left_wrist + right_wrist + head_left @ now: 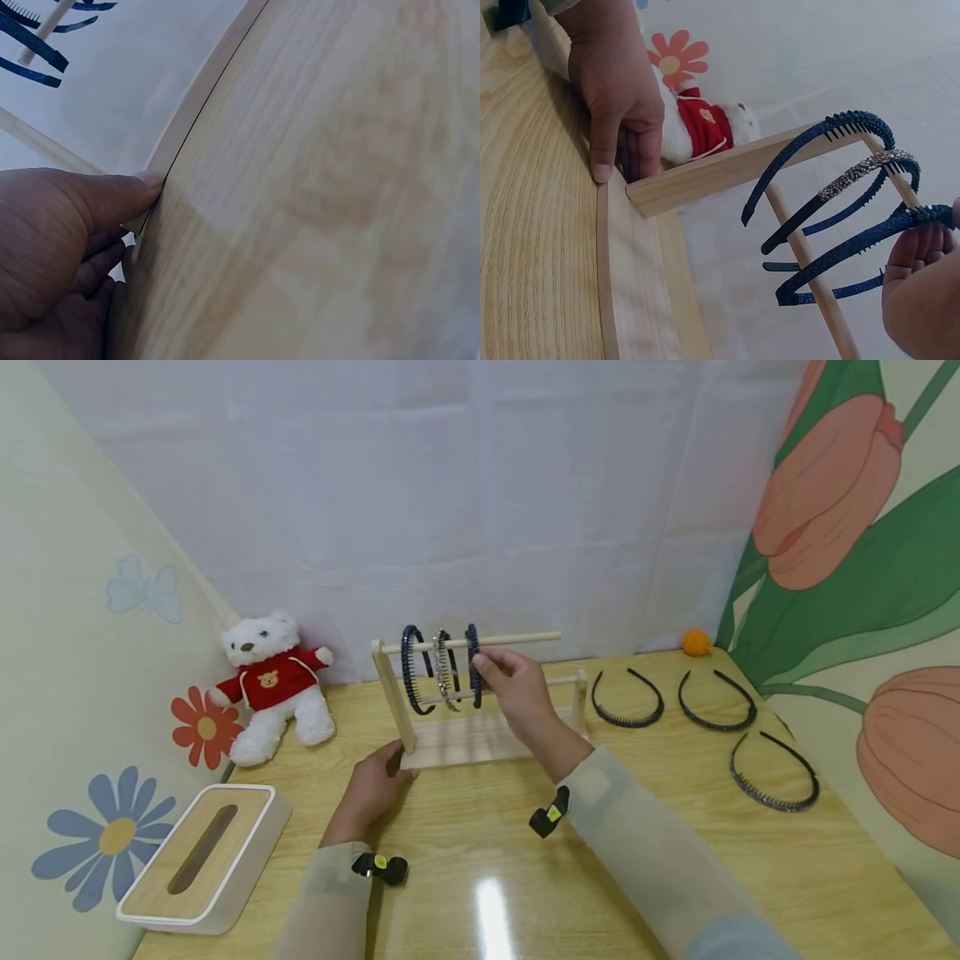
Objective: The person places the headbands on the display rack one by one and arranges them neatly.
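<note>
A wooden headband rack (468, 745) stands on the table, with an upper rod and a lower rod. My right hand (522, 691) pinches a dark blue headband (474, 670), which hangs over the upper rod. To its left on the same rod hang a headband with a sparkling silver top (862, 172) and another dark blue toothed headband (409, 667). My left hand (375, 783) grips the left end of the rack's base, its thumb on the front edge and its fingers around the end in the left wrist view.
Three dark headbands, one of them nearest me (776, 802), lie on the table at the right. An orange ball-like thing (696, 642) sits at the back corner. At the left are a white teddy bear (273, 681) in a red top and a tissue box (258, 852).
</note>
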Demonstrator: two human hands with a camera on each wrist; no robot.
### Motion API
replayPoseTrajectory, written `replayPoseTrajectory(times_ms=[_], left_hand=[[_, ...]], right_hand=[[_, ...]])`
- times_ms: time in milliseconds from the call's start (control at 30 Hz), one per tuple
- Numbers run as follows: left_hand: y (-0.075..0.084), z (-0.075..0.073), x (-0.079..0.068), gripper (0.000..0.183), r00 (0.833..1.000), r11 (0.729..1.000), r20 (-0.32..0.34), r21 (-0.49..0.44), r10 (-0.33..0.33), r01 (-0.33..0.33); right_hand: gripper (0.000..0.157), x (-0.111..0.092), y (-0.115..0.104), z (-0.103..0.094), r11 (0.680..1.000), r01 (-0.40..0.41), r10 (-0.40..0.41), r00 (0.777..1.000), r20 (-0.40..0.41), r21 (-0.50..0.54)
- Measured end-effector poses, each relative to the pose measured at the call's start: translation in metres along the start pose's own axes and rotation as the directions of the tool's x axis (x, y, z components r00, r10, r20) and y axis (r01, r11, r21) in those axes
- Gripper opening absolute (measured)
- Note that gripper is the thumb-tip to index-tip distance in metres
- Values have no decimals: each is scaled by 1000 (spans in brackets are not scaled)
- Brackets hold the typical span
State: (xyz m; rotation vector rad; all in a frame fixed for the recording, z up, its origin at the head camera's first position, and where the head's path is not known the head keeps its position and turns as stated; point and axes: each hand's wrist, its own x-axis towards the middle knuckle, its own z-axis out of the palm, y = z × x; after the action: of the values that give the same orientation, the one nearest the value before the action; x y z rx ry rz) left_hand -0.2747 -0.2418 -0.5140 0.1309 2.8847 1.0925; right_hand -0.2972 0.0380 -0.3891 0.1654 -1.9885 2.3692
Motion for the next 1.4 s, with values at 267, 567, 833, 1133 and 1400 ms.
replayPoseTrajectory(times_ms=[267,567,833,1133,1400], left_hand=[[0,-1,0,64,1000,1000,1,-5,-1,1],[0,-1,-1,64,1000,1000,5,-6,-7,7],[-1,-1,1,65,1000,1000,14,-7,-11,11],[1,-2,0,65,1000,1000,8,-8,-12,12],[-2,0,1,65,1000,1000,10,-3,-6,6]], right_hand=[[31,1,2,3,1000,10,-10,1000,-6,14],[33,0,3,4,1000,8,-8,1000,-6,10],[32,1,3,5,999,16,-16,1000,-6,35],[30,-2,6,0,1000,11,-11,1000,11,-8],[31,-32,20,-44,944,102,-76,993,94,-312]])
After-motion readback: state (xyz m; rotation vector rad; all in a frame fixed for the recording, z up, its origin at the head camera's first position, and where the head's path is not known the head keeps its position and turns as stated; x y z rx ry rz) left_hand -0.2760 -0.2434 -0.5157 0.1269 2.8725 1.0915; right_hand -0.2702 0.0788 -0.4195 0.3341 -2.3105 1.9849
